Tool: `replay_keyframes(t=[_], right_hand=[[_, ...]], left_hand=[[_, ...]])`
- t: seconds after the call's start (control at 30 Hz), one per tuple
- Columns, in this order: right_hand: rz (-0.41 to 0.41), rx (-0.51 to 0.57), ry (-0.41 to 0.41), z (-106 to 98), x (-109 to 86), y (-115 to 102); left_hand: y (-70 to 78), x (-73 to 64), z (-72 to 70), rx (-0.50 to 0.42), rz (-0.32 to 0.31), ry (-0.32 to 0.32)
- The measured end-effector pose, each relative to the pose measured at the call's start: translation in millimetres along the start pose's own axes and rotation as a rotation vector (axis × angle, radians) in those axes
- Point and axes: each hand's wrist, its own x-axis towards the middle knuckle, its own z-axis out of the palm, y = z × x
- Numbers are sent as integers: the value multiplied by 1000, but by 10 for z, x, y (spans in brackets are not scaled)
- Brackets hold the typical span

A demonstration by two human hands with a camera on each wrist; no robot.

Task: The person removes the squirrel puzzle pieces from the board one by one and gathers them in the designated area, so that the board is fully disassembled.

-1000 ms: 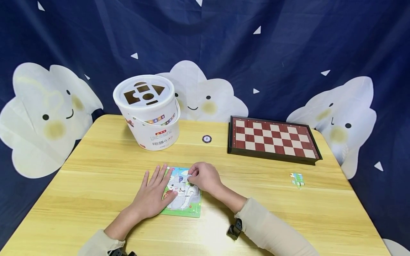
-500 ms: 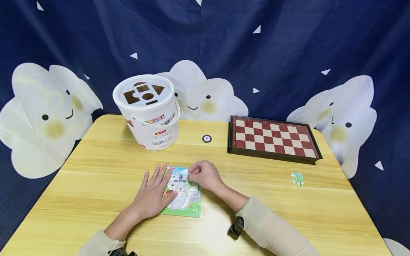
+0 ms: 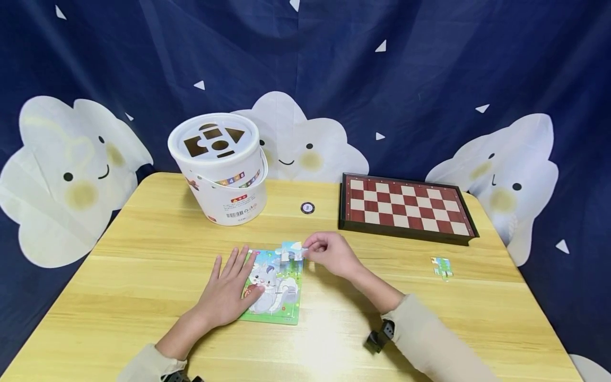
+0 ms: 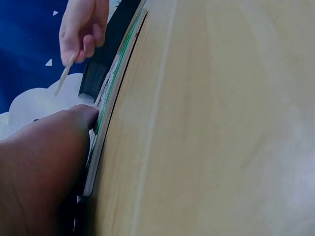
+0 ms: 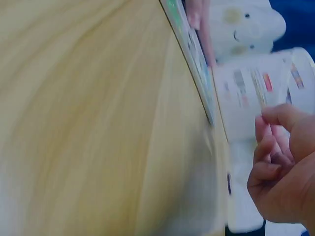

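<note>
A small picture puzzle (image 3: 273,309) with a grey cartoon animal lies on the table. My left hand (image 3: 226,292) rests on its left side with the fingers spread. Between thumb and fingertips, my right hand (image 3: 332,255) pinches a pale blue and white puzzle piece (image 3: 290,251) over the puzzle's upper right corner. The left wrist view shows that piece (image 4: 64,77) edge-on in the right hand (image 4: 84,32), raised off the puzzle. From the right wrist, the puzzle's edge (image 5: 194,66) is visible beyond bare tabletop.
Another puzzle piece (image 3: 443,268), green and blue, lies far to the right. At the back stand a white bucket (image 3: 224,185) with a shape-cutout lid and a red-and-white chessboard (image 3: 408,207). A dark round chip (image 3: 307,208) lies between them.
The right hand has moved right and slightly away from me, lifting the piece off the puzzle's upper right, where a greenish area now shows. The left hand has stayed put.
</note>
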Motion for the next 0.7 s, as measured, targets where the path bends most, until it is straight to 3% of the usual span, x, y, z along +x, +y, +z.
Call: replay_keyframes(t=[0.4, 0.7], right_hand=[[-65, -97, 29, -968, -362, 341], [-48, -137, 73, -1596, -696, 584]], left_hand=[[-27, 5, 27, -1, 13, 21], [-48, -17, 59, -9, 38, 48]])
